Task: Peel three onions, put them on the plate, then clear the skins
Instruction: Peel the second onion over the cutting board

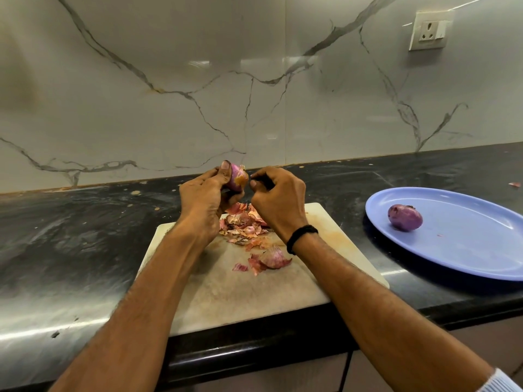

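Observation:
My left hand [205,198] grips a small purple onion [237,179] above the far end of the pale cutting board [243,295]; a flap of dry orange skin sticks up from the onion. My right hand [278,203] is right beside it with curled fingers, thumb and forefinger close to the skin; whether they pinch it I cannot tell. A pile of onion skins [244,223] lies on the board under the hands, with a larger curled piece [273,258] nearer me. One peeled onion [405,217] lies on the blue plate [467,250] at the right.
The board sits at the front edge of a dark stone counter [70,250]. A marble-patterned wall [254,80] stands behind, with a power socket [428,31] at the upper right. A scrap of skin [514,184] lies on the counter beyond the plate.

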